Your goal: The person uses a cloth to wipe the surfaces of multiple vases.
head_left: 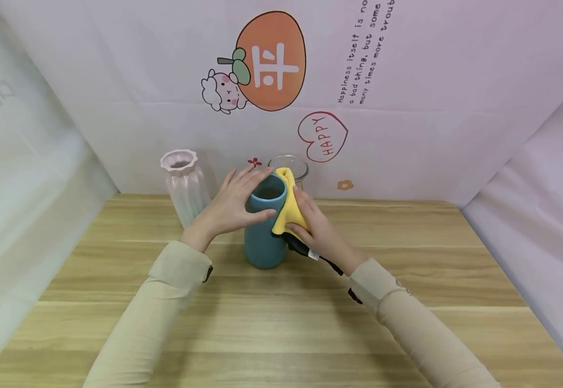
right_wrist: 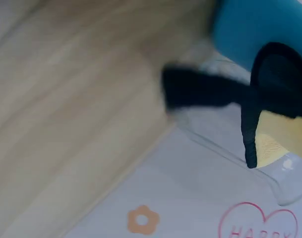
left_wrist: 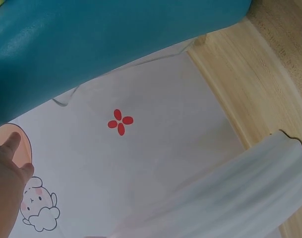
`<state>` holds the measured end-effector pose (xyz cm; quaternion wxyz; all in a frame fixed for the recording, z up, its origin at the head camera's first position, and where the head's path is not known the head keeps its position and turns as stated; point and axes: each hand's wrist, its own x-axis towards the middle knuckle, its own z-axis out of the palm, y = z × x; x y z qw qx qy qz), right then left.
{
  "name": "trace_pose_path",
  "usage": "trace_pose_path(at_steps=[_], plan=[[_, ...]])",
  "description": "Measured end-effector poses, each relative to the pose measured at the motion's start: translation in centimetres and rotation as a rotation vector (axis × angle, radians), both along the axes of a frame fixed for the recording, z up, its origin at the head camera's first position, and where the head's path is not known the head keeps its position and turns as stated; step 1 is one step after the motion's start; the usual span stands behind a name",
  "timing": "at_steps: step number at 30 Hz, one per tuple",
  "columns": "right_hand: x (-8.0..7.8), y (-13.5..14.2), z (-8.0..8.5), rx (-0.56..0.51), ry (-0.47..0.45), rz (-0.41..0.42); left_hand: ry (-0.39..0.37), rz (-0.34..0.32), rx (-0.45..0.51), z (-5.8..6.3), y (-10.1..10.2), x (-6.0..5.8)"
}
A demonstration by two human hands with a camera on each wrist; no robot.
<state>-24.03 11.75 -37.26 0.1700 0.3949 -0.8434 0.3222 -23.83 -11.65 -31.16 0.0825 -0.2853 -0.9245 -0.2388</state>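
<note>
Blue vase (head_left: 265, 242) upright on tabletop (head_left: 272, 328), dark inside, left grip (head_left: 235, 202) spread at its rim, right grip (head_left: 319, 225) pinching yellow cloth (head_left: 291, 207) against its side, glass container (head_left: 300, 170) behind it, pale vase (head_left: 186, 195) at its left.

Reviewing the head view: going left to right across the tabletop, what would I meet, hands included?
Pale fluted vase → left hand → blue vase → yellow cloth → right hand.
</note>
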Motion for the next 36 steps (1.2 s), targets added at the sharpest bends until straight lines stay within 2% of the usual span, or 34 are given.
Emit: trace_pose_path(at_steps=[8,13,15,18,20,27,31,36], plan=[[0.5,1.4,-3.4,0.204,-0.033,-0.022,0.015,0.023,-0.019,0.2,0.1,0.0],[1.0,2.4,-5.2,0.376,-0.087,-0.026,0.124,0.052,-0.041,-0.1,0.1,0.2],[1.1,2.7,-5.5,0.397,-0.115,-0.023,0.181,0.060,-0.040,-0.2,0.2,0.2],[1.0,2.9,-5.4,0.349,-0.136,-0.012,0.237,0.063,-0.036,-0.3,0.2,0.3],[0.8,2.8,-5.0,0.267,-0.127,-0.012,0.243,0.056,-0.031,-0.3,0.3,0.3],[0.3,1.8,-1.4,-0.004,0.039,-0.016,0.188,0.016,-0.009,0.0,0.1,0.2],[0.2,1.2,0.1,-0.035,0.078,-0.003,0.151,0.000,-0.001,0.2,0.0,0.3],[0.3,1.0,0.5,-0.064,0.093,-0.014,0.115,0.000,-0.012,0.2,-0.1,0.4]])
